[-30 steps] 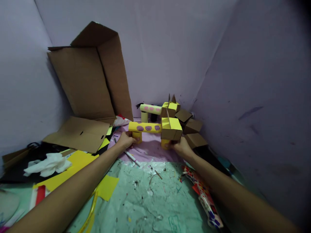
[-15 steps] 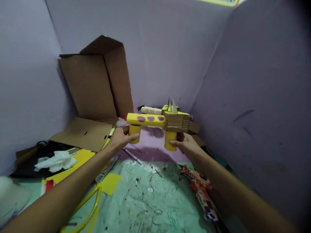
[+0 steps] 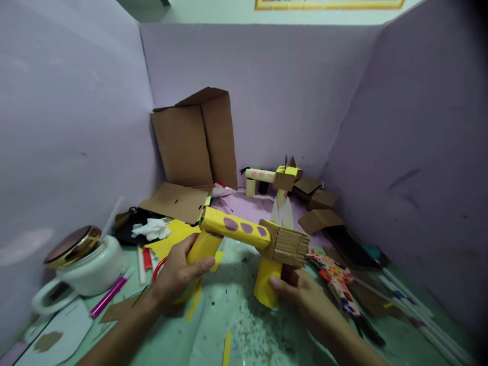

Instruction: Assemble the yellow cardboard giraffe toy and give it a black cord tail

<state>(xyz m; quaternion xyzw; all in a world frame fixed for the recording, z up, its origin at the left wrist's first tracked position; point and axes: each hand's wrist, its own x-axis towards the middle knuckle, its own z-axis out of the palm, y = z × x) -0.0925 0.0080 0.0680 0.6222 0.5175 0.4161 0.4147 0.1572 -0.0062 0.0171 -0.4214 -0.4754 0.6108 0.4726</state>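
Observation:
A yellow paper figure (image 3: pixel 235 229) with purple spots, tube legs, a corrugated cardboard head and two pale upright ears is held above the green table cover. My left hand (image 3: pixel 179 269) grips its left tube leg, thumb across the front. Around the right tube leg, below the cardboard head, my right hand (image 3: pixel 292 291) is closed with its thumb in front. The figure's body slants down to the right. Behind it, a similar pale yellow figure (image 3: pixel 261 176) with pink spots stands near the back wall.
Folded brown cardboard (image 3: pixel 183 147) leans at the back left. A white mug (image 3: pixel 97 269) with a gold-rimmed lid and a purple marker (image 3: pixel 110 296) lie left. A patterned fabric piece (image 3: pixel 335 277), cardboard scraps and white sticks (image 3: pixel 415 305) are on the right.
Both hands have brought the yellow figure lower and nearer, tilting it. The head view has shifted, now showing the mug and the white sticks, and more of the figure behind.

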